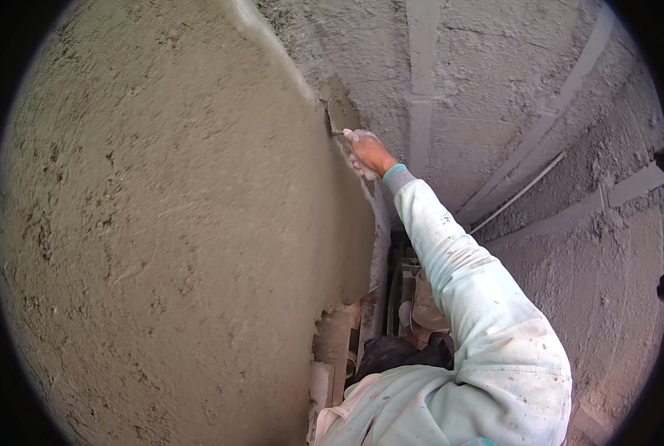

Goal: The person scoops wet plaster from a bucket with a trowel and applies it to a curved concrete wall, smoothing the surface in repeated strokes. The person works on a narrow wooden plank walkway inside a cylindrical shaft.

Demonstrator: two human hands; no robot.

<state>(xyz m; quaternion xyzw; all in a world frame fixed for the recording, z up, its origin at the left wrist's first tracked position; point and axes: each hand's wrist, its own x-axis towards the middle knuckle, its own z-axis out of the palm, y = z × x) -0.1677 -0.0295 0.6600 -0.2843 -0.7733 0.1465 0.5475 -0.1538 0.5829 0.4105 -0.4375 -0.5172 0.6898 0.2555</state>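
Note:
My right hand reaches up and forward, its fingers closed around the handle of a plastering trowel. The trowel's mortar-covered blade lies against the edge of the fresh wet plaster coat on the wall to my left. My right arm is in a pale, spattered long sleeve with a grey cuff. My left hand is not in view.
A rough grey wall with pale flat guide strips fills the upper right. A thin rod leans against it. Bare brick and planks show below the plaster's lower edge, near scaffold parts and a dark object.

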